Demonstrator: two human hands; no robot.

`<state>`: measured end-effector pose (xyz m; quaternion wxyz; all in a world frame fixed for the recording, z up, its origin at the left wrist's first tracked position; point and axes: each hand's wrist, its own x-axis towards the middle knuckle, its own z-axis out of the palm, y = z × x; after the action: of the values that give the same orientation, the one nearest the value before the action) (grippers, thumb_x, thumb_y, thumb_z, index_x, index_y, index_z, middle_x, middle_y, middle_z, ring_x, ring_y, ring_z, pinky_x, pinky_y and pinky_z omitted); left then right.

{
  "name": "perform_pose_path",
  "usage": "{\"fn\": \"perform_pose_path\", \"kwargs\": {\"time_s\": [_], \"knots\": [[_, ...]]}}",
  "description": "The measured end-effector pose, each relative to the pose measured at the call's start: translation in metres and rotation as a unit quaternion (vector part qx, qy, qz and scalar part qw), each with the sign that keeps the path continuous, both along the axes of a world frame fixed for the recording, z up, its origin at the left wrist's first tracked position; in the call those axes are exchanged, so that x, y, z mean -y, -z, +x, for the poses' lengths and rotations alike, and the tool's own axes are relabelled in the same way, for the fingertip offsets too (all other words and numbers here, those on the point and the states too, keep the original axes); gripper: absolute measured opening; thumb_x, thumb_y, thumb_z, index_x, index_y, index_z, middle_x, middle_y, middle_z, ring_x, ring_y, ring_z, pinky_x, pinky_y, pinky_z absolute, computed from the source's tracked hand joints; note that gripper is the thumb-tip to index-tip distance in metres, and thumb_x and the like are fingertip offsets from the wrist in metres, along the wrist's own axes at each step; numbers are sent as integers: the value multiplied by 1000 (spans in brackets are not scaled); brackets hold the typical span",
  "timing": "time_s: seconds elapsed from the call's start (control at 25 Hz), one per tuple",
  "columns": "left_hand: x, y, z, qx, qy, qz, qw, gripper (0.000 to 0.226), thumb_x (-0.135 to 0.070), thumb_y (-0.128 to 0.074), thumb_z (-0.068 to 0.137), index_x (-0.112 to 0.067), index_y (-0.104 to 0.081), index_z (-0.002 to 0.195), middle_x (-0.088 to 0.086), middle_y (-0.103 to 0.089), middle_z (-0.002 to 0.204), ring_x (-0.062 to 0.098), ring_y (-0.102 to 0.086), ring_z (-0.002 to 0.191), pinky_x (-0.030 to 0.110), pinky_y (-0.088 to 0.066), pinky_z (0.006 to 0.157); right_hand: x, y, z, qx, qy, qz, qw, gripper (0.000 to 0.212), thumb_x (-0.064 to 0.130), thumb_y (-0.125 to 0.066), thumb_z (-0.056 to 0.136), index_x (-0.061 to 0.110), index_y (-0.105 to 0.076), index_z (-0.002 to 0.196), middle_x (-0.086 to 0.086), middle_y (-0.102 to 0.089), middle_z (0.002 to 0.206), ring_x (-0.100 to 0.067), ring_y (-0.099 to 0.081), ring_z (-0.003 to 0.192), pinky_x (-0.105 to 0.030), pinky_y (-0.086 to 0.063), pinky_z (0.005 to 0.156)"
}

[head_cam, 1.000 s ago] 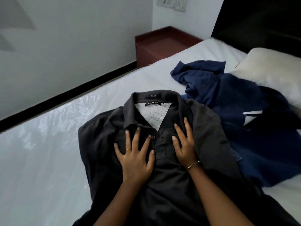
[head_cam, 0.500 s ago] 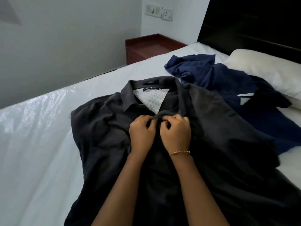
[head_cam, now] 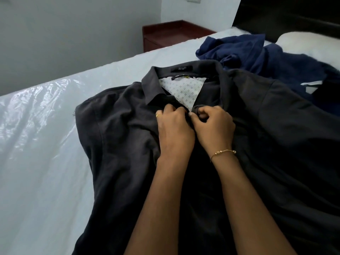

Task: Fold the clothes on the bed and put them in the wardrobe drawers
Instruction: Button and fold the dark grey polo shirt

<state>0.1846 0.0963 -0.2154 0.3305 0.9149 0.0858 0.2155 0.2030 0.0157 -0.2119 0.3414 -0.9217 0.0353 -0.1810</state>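
We're at the bed point(head_cam: 46, 172), with its white, glossy plastic-covered sheet, and the dark grey collared polo shirt point(head_cam: 119, 144) lies spread face up across it, collar towards the headboard, sleeves out to both sides. Both our hands are right at the placket, just below the white dotted lining inside the collar. Our left hand point(head_cam: 174, 129) has its fingers curled in, pinching the left edge of the placket; our right hand point(head_cam: 214, 127), with the thin gold bracelet point(head_cam: 222, 152) at its wrist, pinches the opposite edge. The two are almost touching, thumbs drawn together, so it looks like we're doing up a button, though the button itself is hidden under the fingers.

How far along? Early, by our reckoning. This shirt is flat but not yet folded: no sleeve turned in, no hem brought up. Beyond it, near the white pillow point(head_cam: 312, 43), the crumpled navy blue garments point(head_cam: 257, 52) lie in a loose heap, untouched. No wardrobe or drawer is in view, only a reddish-brown wooden bedside table point(head_cam: 171, 35) by the wall. So the folding, and every trip to the drawers, is left.
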Motion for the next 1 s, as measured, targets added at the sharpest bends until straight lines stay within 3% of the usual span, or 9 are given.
{"fn": "perform_pose_path", "kwargs": {"time_s": [0.12, 0.28, 0.32, 0.44, 0.6, 0.72, 0.8, 0.88, 1.0], "knots": [[1, -1, -5, -2, -10, -9, 1000, 18, -12, -53, 91, -5, -68, 100, 13, -56, 108, 30, -46, 100, 25, -29, 77, 0, 2, -5, 82, -21, 74, 994, 15, 15, -66, 83, 6, -71, 94, -9, -66, 93, -28, -60, 83, -43, -48, 81], [-4, -5, -8, 52, -10, -138, 989, 11, -11, -65, 84, -7, -67, 94, 9, -64, 94, 20, -56, 86, 23, -37, 74, 3, -4, -13, 142, -68, 121, 980, 16, 1, -64, 83, -1, -70, 97, -4, -62, 87, -2, -50, 65, -6, -40, 67], [-6, -7, -9, 66, -1, -173, 983, 10, -10, -67, 82, -7, -68, 92, 8, -64, 90, 16, -55, 80, 23, -40, 73, 4, -6, -14, 142, -79, 132, 978, 17, -1, -63, 83, -1, -69, 98, -2, -60, 87, 3, -48, 66, -2, -39, 66], [-8, -13, -10, 84, 34, -260, 961, 14, -2, -70, 78, -13, -63, 83, 0, -61, 75, 3, -52, 64, 21, -49, 68, 6, -6, -13, 116, -105, 137, 978, 17, -1, -60, 84, 2, -68, 99, -5, -64, 89, 0, -52, 67, -3, -39, 66], [-9, -15, -9, 70, 39, -298, 951, 21, 0, -73, 74, -16, -61, 71, -9, -58, 66, -3, -51, 56, 6, -41, 58, 4, -8, -14, 136, -107, 129, 976, 18, -1, -61, 83, 0, -68, 99, -10, -68, 91, -11, -57, 75, -9, -42, 68], [-10, -16, -10, 48, 55, -296, 952, 12, 1, -72, 75, -11, -69, 74, -12, -61, 67, -7, -54, 59, 3, -42, 60, 0, -5, -16, 185, -103, 90, 973, 22, 4, -60, 77, -2, -70, 97, -13, -69, 88, -22, -62, 76, -30, -50, 68], [-11, -15, -11, 37, 64, -274, 959, 11, 1, -70, 76, -9, -73, 78, -14, -62, 68, -9, -56, 60, 1, -41, 63, -2, -2, -16, 204, -94, 64, 972, 25, 5, -59, 74, -2, -71, 94, -15, -70, 85, -31, -65, 75, -37, -53, 68], [-12, -15, -11, 29, 55, -263, 963, 12, 1, -68, 77, -10, -74, 81, -11, -62, 69, -7, -56, 61, 1, -41, 64, -1, -1, -15, 193, -97, 73, 974, 23, 2, -61, 74, -3, -71, 94, -16, -71, 86, -28, -66, 76, -32, -53, 70], [-10, -14, -11, 26, 20, -284, 958, 15, 0, -68, 77, -15, -70, 75, -13, -61, 67, -5, -55, 60, 7, -44, 65, 0, -3, -16, 158, -128, 103, 974, 22, -2, -66, 76, -4, -71, 97, -14, -70, 91, -13, -60, 72, -8, -43, 67]]}}
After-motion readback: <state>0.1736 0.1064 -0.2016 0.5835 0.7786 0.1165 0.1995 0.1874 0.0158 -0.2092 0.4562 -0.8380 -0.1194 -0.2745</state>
